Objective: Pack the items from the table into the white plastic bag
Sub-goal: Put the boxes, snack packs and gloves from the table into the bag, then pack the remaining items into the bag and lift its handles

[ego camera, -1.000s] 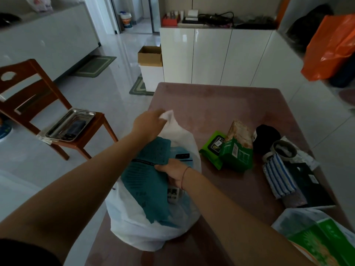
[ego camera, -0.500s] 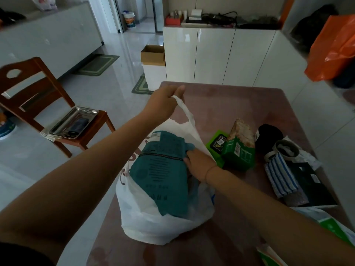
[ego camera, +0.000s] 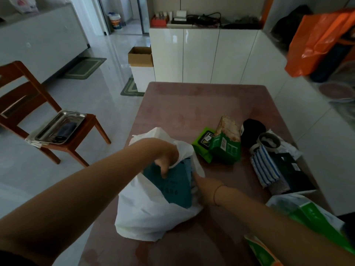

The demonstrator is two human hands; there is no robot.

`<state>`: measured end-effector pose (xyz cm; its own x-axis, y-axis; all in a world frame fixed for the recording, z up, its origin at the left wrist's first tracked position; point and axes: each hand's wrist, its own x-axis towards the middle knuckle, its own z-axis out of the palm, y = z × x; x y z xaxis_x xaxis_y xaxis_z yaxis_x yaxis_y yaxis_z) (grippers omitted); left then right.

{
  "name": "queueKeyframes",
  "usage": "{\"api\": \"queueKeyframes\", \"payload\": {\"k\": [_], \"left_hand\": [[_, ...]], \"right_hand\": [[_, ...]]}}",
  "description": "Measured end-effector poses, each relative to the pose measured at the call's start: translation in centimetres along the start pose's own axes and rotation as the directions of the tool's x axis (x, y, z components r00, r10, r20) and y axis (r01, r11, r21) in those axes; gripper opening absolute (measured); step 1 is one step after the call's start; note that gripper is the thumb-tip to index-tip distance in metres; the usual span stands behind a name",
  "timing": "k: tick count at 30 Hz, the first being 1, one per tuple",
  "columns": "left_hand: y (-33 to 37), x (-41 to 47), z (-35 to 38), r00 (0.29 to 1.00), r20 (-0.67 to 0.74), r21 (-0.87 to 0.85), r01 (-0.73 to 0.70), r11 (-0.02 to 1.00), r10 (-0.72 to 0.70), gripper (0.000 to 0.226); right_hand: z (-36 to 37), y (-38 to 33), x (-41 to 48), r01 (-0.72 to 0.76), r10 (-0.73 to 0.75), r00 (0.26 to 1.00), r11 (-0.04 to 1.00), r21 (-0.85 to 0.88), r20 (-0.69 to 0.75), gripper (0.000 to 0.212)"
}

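A: What's nearest?

B: A green packet (ego camera: 317,225) at the table's (ego camera: 192,104) near right corner, by the right forearm. An orange-edged one (ego camera: 263,250) pokes in under that arm.

A: And the bag?

B: The white bag (ego camera: 146,212) sits on the near left part of the table, mouth up. A teal pouch (ego camera: 172,183) stands in it, its upper half showing.

A: The hands?

B: The left hand (ego camera: 165,152) comes over the top, fingers curled round the bag's rim, one fingertip resting on the pouch. The right hand (ego camera: 205,189) is at the bag's right side, pressed against the plastic; its fingers are hidden, so I cannot tell whether they grip.

A: What is unpacked?

B: To the right of the bag, a striped cloth (ego camera: 266,169) beside a dark flat box (ego camera: 294,173). Further back, a green box (ego camera: 225,150) leaning on a flat green pack (ego camera: 202,143), a black round thing (ego camera: 251,131), and a tape roll (ego camera: 269,141).

A: Beyond the table?

B: A wooden chair (ego camera: 25,104) on the left carrying a metal tray (ego camera: 61,125), white cabinets (ego camera: 201,54) behind, an orange bag (ego camera: 318,41) far right.
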<state>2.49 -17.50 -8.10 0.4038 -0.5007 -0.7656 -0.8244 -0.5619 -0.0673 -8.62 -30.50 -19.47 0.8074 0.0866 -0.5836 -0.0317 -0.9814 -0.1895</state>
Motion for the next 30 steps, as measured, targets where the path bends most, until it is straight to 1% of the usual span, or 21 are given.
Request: {"api": "queueKeyframes", "payload": {"k": [2,4,5,8,10,12,14,15,16,17,18,19,20,21,22,23,24,25,26,28,30], "left_hand": [[0.0,0.5,1.1,0.999,-0.015,-0.011,0.032,0.999,-0.032,0.063],[-0.2,0.8,1.9,0.998,-0.046,-0.051,0.049,0.997,-0.052,0.073],[-0.3,0.9,2.2,0.997,-0.059,-0.069,0.047,0.996,-0.051,0.077],[-0.5,1.1,2.7,0.996,-0.073,-0.109,0.041,0.993,-0.049,0.079],[-0.8,1.1,2.8,0.995,-0.082,-0.133,0.048,0.99,-0.059,0.071],[-1.1,1.1,2.9,0.988,-0.132,-0.156,0.064,0.986,-0.085,0.051],[-1.4,1.1,2.7,0.965,-0.222,-0.246,0.083,0.966,-0.139,0.03],[-1.5,1.0,2.4,0.949,-0.263,-0.35,0.075,0.934,-0.175,0.026],[-1.7,1.0,1.9,0.934,-0.289,-0.49,0.045,0.871,-0.211,0.025],[-1.8,0.8,1.3,0.922,-0.307,-0.636,-0.015,0.771,-0.235,0.024],[-2.0,0.5,0.5,0.912,-0.328,-0.759,-0.099,0.643,-0.247,0.021],[-2.2,0.1,-0.3,0.896,-0.359,-0.839,-0.187,0.511,-0.262,0.018],[-2.4,-0.4,-1.2,0.872,-0.397,-0.876,-0.267,0.402,-0.286,0.017],[-2.6,-1.1,-2.1,0.843,-0.434,-0.886,-0.336,0.32,-0.318,0.017],[-2.8,-1.8,-2.9,0.81,-0.464,-0.883,-0.393,0.255,-0.358,0.018],[-3.1,-2.6,-3.7,0.778,-0.481,-0.877,-0.44,0.196,-0.404,0.018],[-3.3,-3.4,-4.3,0.747,-0.491,-0.865,-0.478,0.151,-0.449,0.018],[-3.6,-4.1,-4.8,0.716,-0.505,-0.851,-0.507,0.138,-0.482,0.02],[-3.8,-4.6,-5.1,0.689,-0.526,-0.836,-0.526,0.155,-0.498,0.022],[-4.1,-5.4,-5.4,0.65,-0.561,-0.815,-0.541,0.206,-0.512,0.026],[-4.3,-5.6,-5.4,0.604,-0.568,-0.811,-0.526,0.256,-0.56,0.028]], "right_hand": [[-0.1,0.1,-0.5,0.033,-0.035,0.997,0.999,0.033,0.064,0.071],[-0.7,0.2,-1.4,0.137,-0.142,0.982,0.99,0.044,0.129,0.052],[-1.1,0.3,-1.8,0.182,-0.193,0.969,0.98,0.081,0.153,0.043],[-2.3,1.3,-3.3,0.259,-0.288,0.944,0.95,0.174,0.164,0.028],[-3.3,2.3,-4.1,0.301,-0.326,0.942,0.925,0.233,0.076,0.023],[-4.3,3.5,-4.8,0.353,-0.346,0.935,0.891,0.286,-0.074,0.018],[-5.2,4.8,-5.3,0.363,-0.32,0.932,0.836,0.41,-0.172,0.009],[-5.5,5.3,-5.5,0.35,-0.295,0.937,0.781,0.517,-0.189,0.005],[-5.7,5.7,-5.7,0.336,-0.271,0.941,0.703,0.626,-0.201,0.002],[-5.7,5.8,-6.0,0.317,-0.241,0.947,0.604,0.732,-0.211,0.004],[-5.7,5.8,-6.1,0.298,-0.208,0.953,0.495,0.816,-0.222,0.007],[-5.8,5.8,-6.1,0.285,-0.174,0.957,0.412,0.865,-0.232,0.009],[-5.9,5.8,-6.0,0.279,-0.141,0.96,0.379,0.882,-0.243,0.01],[-6.1,5.8,-5.8,0.268,-0.117,0.963,0.404,0.874,-0.241,0.009],[-6.4,5.9,-5.7,0.248,-0.107,0.968,0.496,0.832,-0.225,0.005],[-6.8,6.0,-5.6,0.217,-0.108,0.975,0.628,0.747,-0.193,0.011],[-7.2,6.3,-5.6,0.177,-0.107,0.983,0.774,0.608,-0.15,0.025],[-7.5,6.5,-5.6,0.133,-0.098,0.99,0.888,0.44,-0.101,0.036],[-7.7,6.7,-5.7,0.1,-0.084,0.994,0.951,0.293,-0.066,0.042],[-8.2,6.7,-5.8,0.069,-0.063,0.997,0.99,0.126,-0.053,0.039],[-9.0,6.9,-5.9,0.07,-0.065,0.995,0.995,0.076,-0.074,0.02]]}}
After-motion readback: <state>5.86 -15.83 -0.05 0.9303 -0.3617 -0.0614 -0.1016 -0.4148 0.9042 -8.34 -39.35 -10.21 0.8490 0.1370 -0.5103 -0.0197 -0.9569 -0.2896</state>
